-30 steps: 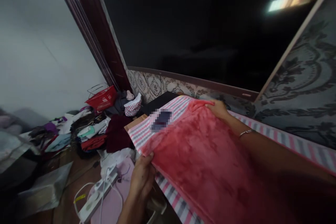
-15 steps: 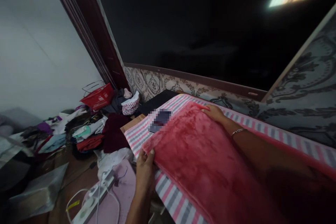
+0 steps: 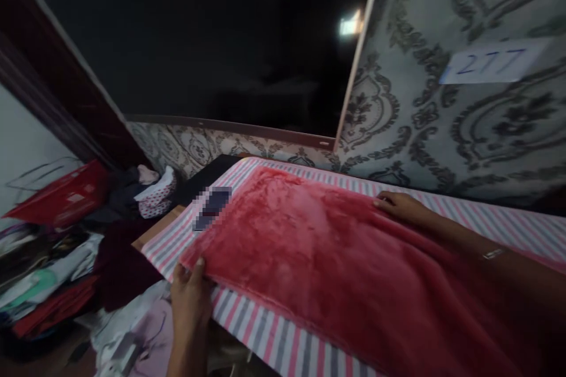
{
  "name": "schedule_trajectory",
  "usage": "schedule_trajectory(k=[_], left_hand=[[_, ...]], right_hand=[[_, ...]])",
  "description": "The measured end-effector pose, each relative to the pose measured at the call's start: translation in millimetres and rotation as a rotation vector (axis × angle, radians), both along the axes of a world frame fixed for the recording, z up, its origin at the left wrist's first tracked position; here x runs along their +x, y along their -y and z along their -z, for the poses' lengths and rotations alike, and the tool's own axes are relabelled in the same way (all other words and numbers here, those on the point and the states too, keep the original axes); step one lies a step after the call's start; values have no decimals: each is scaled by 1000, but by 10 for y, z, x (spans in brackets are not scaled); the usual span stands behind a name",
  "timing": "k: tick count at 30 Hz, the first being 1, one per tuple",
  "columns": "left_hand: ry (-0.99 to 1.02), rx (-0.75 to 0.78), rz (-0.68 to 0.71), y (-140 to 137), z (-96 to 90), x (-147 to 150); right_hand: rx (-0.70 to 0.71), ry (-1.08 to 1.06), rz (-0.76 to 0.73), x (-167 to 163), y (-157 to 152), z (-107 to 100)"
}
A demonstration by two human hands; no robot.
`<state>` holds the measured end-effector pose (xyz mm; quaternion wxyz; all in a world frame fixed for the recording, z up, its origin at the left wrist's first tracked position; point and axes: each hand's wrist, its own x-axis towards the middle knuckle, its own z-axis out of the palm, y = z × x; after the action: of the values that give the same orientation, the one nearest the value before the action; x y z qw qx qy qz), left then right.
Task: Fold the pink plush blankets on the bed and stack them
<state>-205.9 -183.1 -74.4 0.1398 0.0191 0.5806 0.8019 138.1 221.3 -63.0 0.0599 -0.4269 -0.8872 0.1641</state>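
A red plush cloth [image 3: 283, 247] lies spread over a long board with a pink, grey and white striped cover [image 3: 265, 324]. My left hand [image 3: 191, 291] pinches the cloth's near left corner, thumb on top and fingers underneath. Along the far edge, my right hand [image 3: 402, 207] grips the cloth with bent fingers, and folds run from there toward me. A bracelet circles the right wrist. Beside the cloth's left edge rests a dark phone-like object [image 3: 214, 207], partly blurred out.
Behind the board, a large dark screen [image 3: 230, 47] hangs on a patterned wall, with a paper marked 277 [image 3: 495, 63] to its right. Heaped clothes [image 3: 48, 283] and a red basket [image 3: 66, 194] lie at left. A power strip [image 3: 121, 353] sits low in front.
My right hand has slid rightward along the cloth's far edge, away from the far corner. The left hand still holds the near corner. The view has turned right.
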Motion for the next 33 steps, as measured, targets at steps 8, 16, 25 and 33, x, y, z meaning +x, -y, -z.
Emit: schedule_trajectory(k=[8, 16, 25, 33], left_hand=[[186, 111, 126, -46, -154, 72], [440, 112, 439, -89, -203, 1216], [599, 100, 775, -240, -47, 2280], [657, 71, 919, -468, -103, 2793]], right_hand=[[-96, 111, 236, 1349, 175, -105], [11, 49, 233, 1471, 39, -289], [-4, 33, 264, 1503, 40, -43], [107, 231, 197, 1905, 293, -128]])
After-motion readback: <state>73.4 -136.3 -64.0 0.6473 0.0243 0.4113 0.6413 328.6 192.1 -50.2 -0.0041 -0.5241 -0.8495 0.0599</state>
